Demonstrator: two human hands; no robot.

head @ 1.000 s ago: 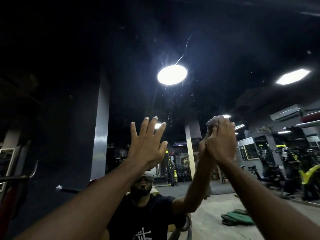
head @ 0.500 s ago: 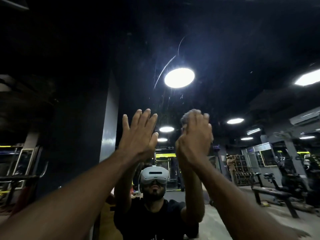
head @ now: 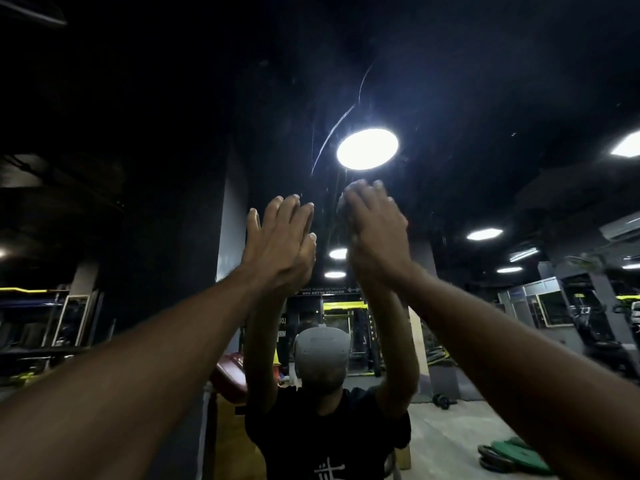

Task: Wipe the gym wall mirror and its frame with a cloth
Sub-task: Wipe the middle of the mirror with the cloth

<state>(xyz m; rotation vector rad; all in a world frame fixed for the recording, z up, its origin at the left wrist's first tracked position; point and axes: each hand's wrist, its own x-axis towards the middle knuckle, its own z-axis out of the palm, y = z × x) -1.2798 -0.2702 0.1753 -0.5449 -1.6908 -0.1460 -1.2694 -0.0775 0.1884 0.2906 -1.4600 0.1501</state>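
The wall mirror (head: 450,98) fills the view and reflects a dark gym, with my own reflection (head: 322,427) low in the middle. My left hand (head: 280,244) is raised with straight fingers laid flat on the glass. Just to its right, my right hand (head: 374,233) holds a bunched grey cloth (head: 343,204) against the glass below the reflected round ceiling lamp (head: 367,148). Only an edge of the cloth shows past my fingers. A thin curved smear (head: 332,133) runs across the glass left of the lamp. I cannot make out the mirror's frame in the dark.
A pale vertical strip (head: 205,427) runs down beside my left forearm. A red padded piece (head: 230,375) sits beside it. Reflected in the glass are gym racks (head: 349,327), green weight plates (head: 512,457) on the floor and more ceiling lights (head: 484,233).
My right hand with the cloth has slid left and upward to just under the reflected lamp. My left hand stays flat on the glass, its fingers now closer together.
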